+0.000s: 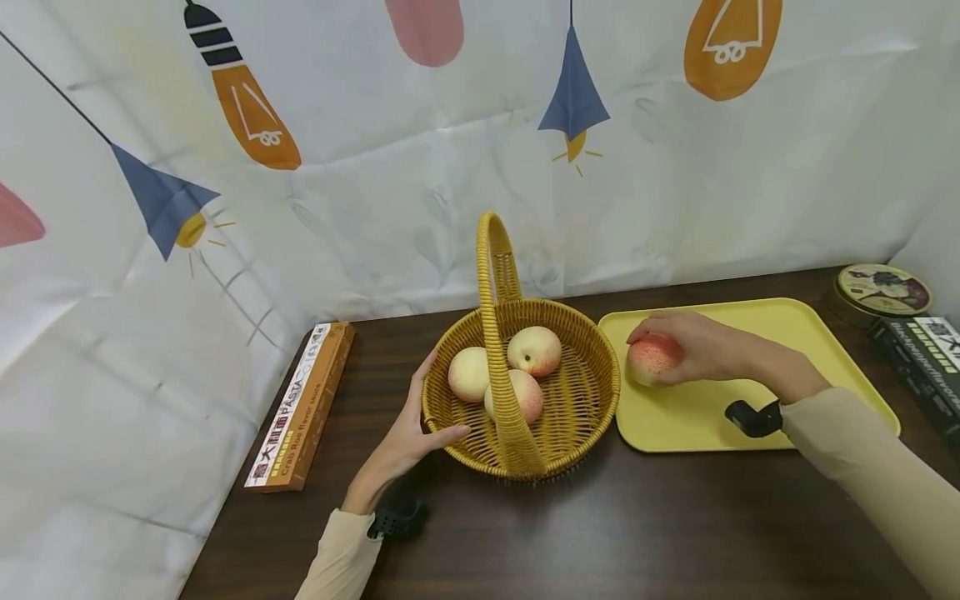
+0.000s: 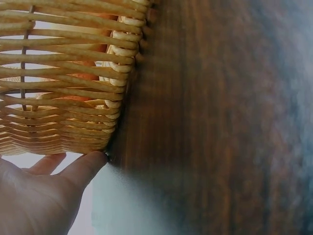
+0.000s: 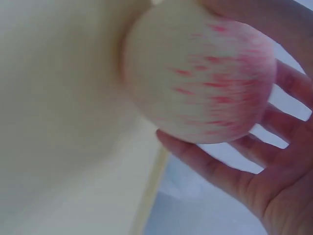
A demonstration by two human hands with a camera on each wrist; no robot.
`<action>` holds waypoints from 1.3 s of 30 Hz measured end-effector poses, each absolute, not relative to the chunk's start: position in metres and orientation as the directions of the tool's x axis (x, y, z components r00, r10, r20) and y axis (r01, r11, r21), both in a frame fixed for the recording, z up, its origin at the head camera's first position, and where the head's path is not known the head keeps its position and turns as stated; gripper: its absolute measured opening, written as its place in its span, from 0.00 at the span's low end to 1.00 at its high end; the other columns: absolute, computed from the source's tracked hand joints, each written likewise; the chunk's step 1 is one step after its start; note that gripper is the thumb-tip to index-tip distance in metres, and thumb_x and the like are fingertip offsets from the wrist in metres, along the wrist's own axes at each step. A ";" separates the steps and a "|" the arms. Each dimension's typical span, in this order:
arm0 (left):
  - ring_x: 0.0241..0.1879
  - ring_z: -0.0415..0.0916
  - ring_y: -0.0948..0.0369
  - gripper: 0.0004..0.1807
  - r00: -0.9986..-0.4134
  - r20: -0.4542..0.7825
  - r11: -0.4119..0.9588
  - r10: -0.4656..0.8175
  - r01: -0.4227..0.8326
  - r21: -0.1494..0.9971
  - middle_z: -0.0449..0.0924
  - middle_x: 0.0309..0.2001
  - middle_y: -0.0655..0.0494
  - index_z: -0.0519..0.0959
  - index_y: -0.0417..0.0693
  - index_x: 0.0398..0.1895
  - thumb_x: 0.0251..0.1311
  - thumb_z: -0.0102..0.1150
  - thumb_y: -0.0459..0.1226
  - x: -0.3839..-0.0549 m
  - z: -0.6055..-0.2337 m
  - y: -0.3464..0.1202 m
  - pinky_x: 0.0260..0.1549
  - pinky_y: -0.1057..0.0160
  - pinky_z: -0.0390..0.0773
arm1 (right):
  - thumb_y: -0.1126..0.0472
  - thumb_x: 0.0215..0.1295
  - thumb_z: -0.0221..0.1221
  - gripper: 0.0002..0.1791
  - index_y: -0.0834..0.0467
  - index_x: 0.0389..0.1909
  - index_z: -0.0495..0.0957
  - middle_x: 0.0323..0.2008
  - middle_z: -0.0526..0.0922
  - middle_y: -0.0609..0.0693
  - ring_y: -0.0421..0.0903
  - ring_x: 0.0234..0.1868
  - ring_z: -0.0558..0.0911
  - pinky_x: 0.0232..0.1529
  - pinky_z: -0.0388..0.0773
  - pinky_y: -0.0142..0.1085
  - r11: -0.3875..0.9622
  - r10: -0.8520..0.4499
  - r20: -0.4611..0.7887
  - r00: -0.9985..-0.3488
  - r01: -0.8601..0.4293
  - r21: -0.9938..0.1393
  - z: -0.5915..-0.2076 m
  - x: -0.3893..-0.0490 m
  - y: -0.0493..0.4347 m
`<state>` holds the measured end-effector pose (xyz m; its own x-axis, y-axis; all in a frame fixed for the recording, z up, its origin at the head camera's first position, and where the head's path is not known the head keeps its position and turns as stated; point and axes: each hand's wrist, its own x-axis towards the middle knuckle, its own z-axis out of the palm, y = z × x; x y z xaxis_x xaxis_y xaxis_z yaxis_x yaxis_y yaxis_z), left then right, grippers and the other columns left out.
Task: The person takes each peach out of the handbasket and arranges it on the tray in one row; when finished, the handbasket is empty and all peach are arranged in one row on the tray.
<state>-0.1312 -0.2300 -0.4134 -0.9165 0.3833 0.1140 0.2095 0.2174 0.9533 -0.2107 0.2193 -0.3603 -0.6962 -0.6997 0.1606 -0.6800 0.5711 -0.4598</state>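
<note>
My right hand (image 1: 693, 346) grips a red-and-cream peach (image 1: 654, 360) over the left end of a yellow tray (image 1: 787, 333). In the right wrist view, fingers and thumb curve round this peach (image 3: 200, 78), close against the tray's surface. A round wicker basket (image 1: 577, 417) with a tall arched handle (image 1: 489, 292) stands left of the tray. Inside lie three peaches, one (image 1: 534, 351) toward the back and two by the handle. My left hand (image 1: 405, 433) holds the basket's left side, thumb at the rim; the left wrist view shows the woven wall (image 2: 63, 88) just beyond the thumb.
An orange-and-white pasta box (image 1: 300, 408) lies on the dark wooden table (image 1: 585, 533) left of the basket. At the far right are a round tin (image 1: 883, 290) and a black box (image 1: 922, 367). A patterned white cloth (image 1: 420, 192) hangs behind.
</note>
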 end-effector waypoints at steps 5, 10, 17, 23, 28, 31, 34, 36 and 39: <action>0.78 0.54 0.45 0.63 -0.920 0.103 0.221 0.377 0.198 0.955 0.35 0.84 0.50 0.35 0.66 0.86 0.62 0.74 0.43 -0.131 -0.413 -0.230 0.65 0.69 0.67 | 0.58 0.52 0.81 0.27 0.57 0.54 0.85 0.48 0.83 0.45 0.46 0.48 0.80 0.49 0.79 0.47 0.556 -0.677 0.198 -0.709 -0.668 -0.495 -0.369 -0.212 0.216; 0.78 0.53 0.44 0.63 -0.923 0.100 0.230 0.371 0.196 0.953 0.35 0.84 0.50 0.34 0.66 0.86 0.63 0.74 0.43 -0.131 -0.413 -0.230 0.64 0.69 0.67 | 0.60 0.50 0.82 0.29 0.58 0.54 0.85 0.48 0.82 0.46 0.45 0.48 0.80 0.48 0.80 0.45 0.538 -0.671 0.218 -0.709 -0.667 -0.515 -0.373 -0.210 0.213; 0.78 0.53 0.44 0.63 -0.922 0.108 0.224 0.372 0.202 0.953 0.35 0.84 0.49 0.35 0.66 0.86 0.63 0.74 0.43 -0.131 -0.413 -0.230 0.64 0.70 0.68 | 0.60 0.49 0.82 0.30 0.54 0.56 0.84 0.50 0.81 0.46 0.47 0.51 0.80 0.49 0.82 0.46 0.529 -0.678 0.199 -0.707 -0.658 -0.536 -0.373 -0.205 0.210; 0.78 0.53 0.44 0.63 -0.923 0.108 0.222 0.370 0.201 0.954 0.36 0.84 0.50 0.35 0.64 0.87 0.62 0.74 0.43 -0.132 -0.414 -0.230 0.64 0.70 0.68 | 0.59 0.51 0.82 0.31 0.55 0.57 0.83 0.52 0.81 0.47 0.49 0.54 0.80 0.50 0.82 0.49 0.535 -0.675 0.181 -0.716 -0.643 -0.547 -0.374 -0.206 0.213; 0.78 0.53 0.44 0.63 -0.924 0.103 0.226 0.368 0.196 0.954 0.36 0.84 0.49 0.35 0.65 0.87 0.62 0.74 0.43 -0.131 -0.415 -0.230 0.64 0.70 0.67 | 0.60 0.51 0.82 0.32 0.60 0.58 0.82 0.53 0.81 0.52 0.53 0.53 0.80 0.50 0.82 0.51 0.553 -0.654 0.199 -0.730 -0.641 -0.532 -0.377 -0.210 0.215; 0.78 0.53 0.44 0.63 -0.924 0.103 0.219 0.369 0.194 0.956 0.36 0.84 0.49 0.35 0.67 0.86 0.62 0.74 0.43 -0.131 -0.416 -0.230 0.64 0.70 0.67 | 0.61 0.53 0.81 0.32 0.62 0.59 0.81 0.53 0.79 0.54 0.54 0.52 0.80 0.49 0.81 0.52 0.563 -0.643 0.225 -0.733 -0.650 -0.510 -0.378 -0.212 0.214; 0.79 0.52 0.44 0.62 -0.923 0.106 0.210 0.370 0.194 0.958 0.35 0.84 0.49 0.36 0.67 0.86 0.63 0.74 0.43 -0.131 -0.417 -0.229 0.64 0.70 0.67 | 0.61 0.54 0.80 0.32 0.62 0.60 0.81 0.54 0.78 0.56 0.56 0.53 0.80 0.50 0.81 0.53 0.563 -0.633 0.244 -0.735 -0.653 -0.507 -0.378 -0.213 0.214; 0.79 0.52 0.44 0.62 -0.922 0.108 0.206 0.372 0.196 0.959 0.35 0.84 0.49 0.35 0.67 0.86 0.63 0.74 0.43 -0.131 -0.417 -0.229 0.64 0.70 0.68 | 0.62 0.53 0.81 0.32 0.61 0.59 0.81 0.55 0.78 0.56 0.56 0.54 0.80 0.51 0.81 0.54 0.556 -0.627 0.260 -0.735 -0.655 -0.512 -0.378 -0.213 0.215; 0.78 0.52 0.43 0.62 -0.921 0.109 0.201 0.373 0.195 0.960 0.35 0.84 0.49 0.35 0.67 0.86 0.63 0.73 0.43 -0.131 -0.416 -0.229 0.64 0.69 0.68 | 0.62 0.52 0.81 0.31 0.60 0.58 0.82 0.56 0.78 0.56 0.56 0.55 0.80 0.52 0.80 0.56 0.542 -0.618 0.284 -0.733 -0.658 -0.523 -0.378 -0.213 0.217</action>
